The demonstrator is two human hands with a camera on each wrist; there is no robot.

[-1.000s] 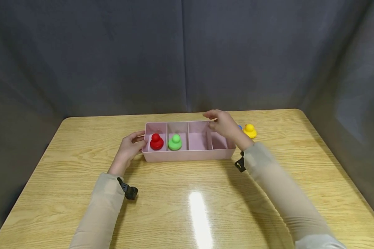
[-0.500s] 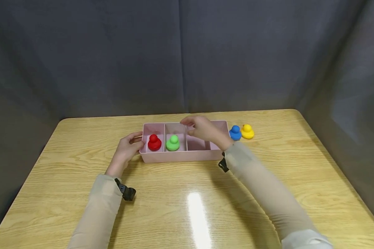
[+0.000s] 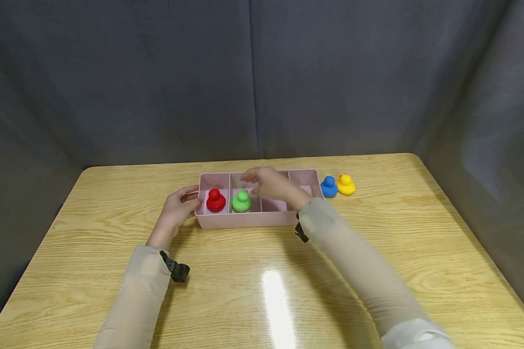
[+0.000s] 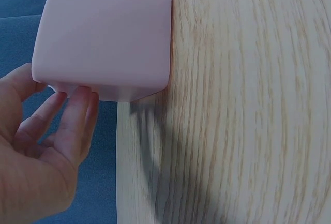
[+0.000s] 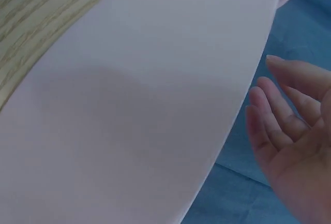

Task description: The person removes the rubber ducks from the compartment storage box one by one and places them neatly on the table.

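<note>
The desk (image 3: 262,291) is a wood-grain laminate slab with rounded corners and a glossy finish that throws a bright glare near its front edge; such a slick top gives little friction, so the pink tray (image 3: 249,220) could skid toward the left edge if knocked. This tray sits toward the desk's back edge, about midway along it: a long, smooth, matte plastic box with rounded corners, thin walls and four compartments divided by upright partitions. The left hand (image 3: 176,209) rests against the tray's left end, fingers loosely extended and touching the wall and rim rather than clamped, which is a light hold in my judgement and may not stop a shove. The right hand (image 3: 268,184) hovers over the middle compartments, fingers relaxed and slightly bent, holding nothing; it hangs just above and beside the green duck (image 3: 241,201), and a careless dip could tip that toy or clip a partition. The red duck (image 3: 216,200) stands upright in the leftmost compartment, the green one in the next. Both appear to be smooth, rounded rubbery figures. A blue duck (image 3: 329,187) and a yellow duck (image 3: 346,185) stand touching on the desk just right of the tray, where a sliding tray could bump them.
</note>
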